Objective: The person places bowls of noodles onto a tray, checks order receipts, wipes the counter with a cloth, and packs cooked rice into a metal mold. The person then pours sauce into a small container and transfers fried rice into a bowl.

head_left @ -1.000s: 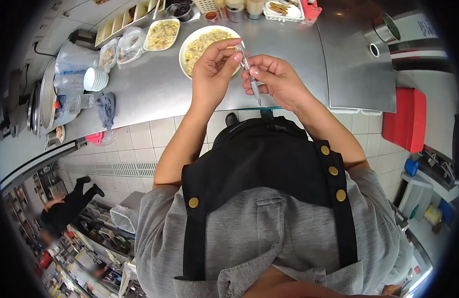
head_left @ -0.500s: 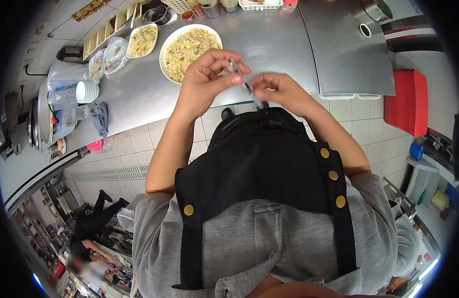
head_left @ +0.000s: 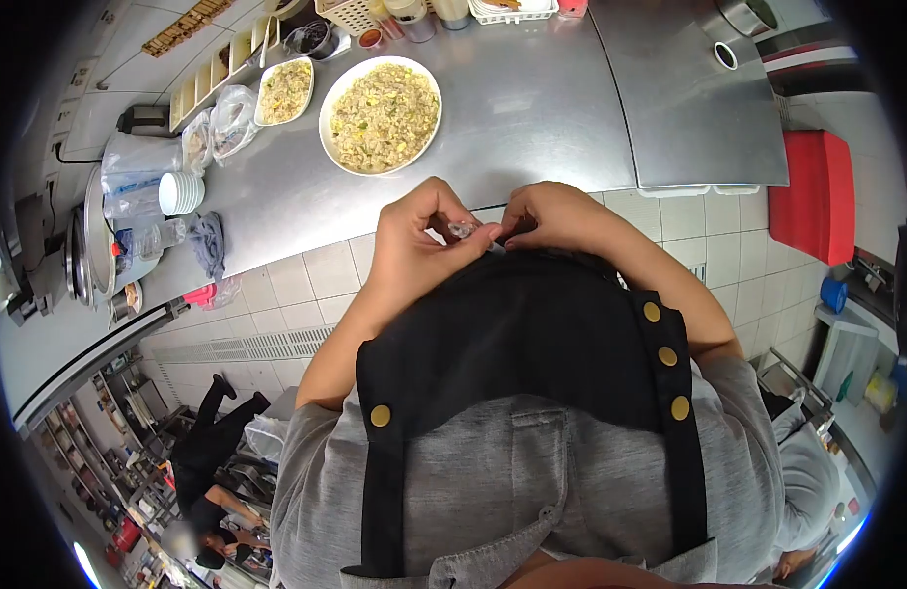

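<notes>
My left hand [head_left: 426, 228] is closed in a pinch around a slim clear pen [head_left: 461, 230], in front of my waist. Its lower end goes out of sight behind the fingers and the black apron [head_left: 522, 324]. Close beside it, my right hand [head_left: 549, 216] is bent down at the apron's edge with thumb and fingers together. Whether those fingertips grip the pen or the apron cloth is hidden. Beyond my hands, a large white plate [head_left: 328, 147] of fried rice [head_left: 384, 113] stands on the steel counter [head_left: 517, 108].
A smaller dish of fried rice [head_left: 284, 90], plastic bags [head_left: 234, 120], stacked white bowls [head_left: 181, 193] and a grey cloth [head_left: 208, 245] are at the left. Sauce bottles [head_left: 410, 18] line the back. A red bin [head_left: 812, 196] stands right. Another person [head_left: 213, 461] is behind at lower left.
Both hands have come down from over the counter's edge to my waist, bringing the pen to the apron. The plate of rice, partly covered before, now shows fully.
</notes>
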Motion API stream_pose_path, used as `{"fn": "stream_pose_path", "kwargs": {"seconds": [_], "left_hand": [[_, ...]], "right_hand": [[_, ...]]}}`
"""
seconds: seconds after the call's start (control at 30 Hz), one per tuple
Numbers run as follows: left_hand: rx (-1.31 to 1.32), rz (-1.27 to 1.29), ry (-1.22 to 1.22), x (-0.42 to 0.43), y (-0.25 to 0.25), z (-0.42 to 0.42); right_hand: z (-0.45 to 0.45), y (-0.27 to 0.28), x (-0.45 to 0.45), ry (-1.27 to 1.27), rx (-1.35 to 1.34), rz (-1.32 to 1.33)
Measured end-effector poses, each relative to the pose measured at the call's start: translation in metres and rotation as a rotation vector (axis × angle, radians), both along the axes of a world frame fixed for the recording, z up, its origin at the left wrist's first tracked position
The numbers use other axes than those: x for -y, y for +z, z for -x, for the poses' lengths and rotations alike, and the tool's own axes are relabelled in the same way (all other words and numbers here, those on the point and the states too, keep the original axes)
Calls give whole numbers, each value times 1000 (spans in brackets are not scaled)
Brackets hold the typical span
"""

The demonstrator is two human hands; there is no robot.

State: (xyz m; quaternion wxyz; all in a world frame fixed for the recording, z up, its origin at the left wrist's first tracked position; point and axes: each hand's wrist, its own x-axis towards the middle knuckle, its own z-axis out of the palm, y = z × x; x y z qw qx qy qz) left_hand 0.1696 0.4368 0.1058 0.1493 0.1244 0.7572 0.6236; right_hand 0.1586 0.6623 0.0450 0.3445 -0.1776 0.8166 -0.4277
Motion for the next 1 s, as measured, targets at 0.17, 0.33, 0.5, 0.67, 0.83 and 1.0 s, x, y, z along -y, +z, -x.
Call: {"fn": "stream_pose_path", "kwargs": {"seconds": [0.17,0.33,0.5,0.67,0.83,1.0], "left_hand": [[-246,216,-65,-7,-6,-2],[-181,125,-420,3,-30,17],[-336,38,-651,4,-13,35],[-24,61,-698,5,8,48],[-113,-18,-692,-2,-15,60],[-273,110,-595,-5,-48,68]], "right_hand": [[9,-5,8,168,-126,-98],[12,-58,13,268,-270,-231],[33,-12,12,353,-230,-219],[50,13,22,365,-139,-369],[51,-34,7,213,-365,-114],[52,-48,8,105,-411,-61]]}}
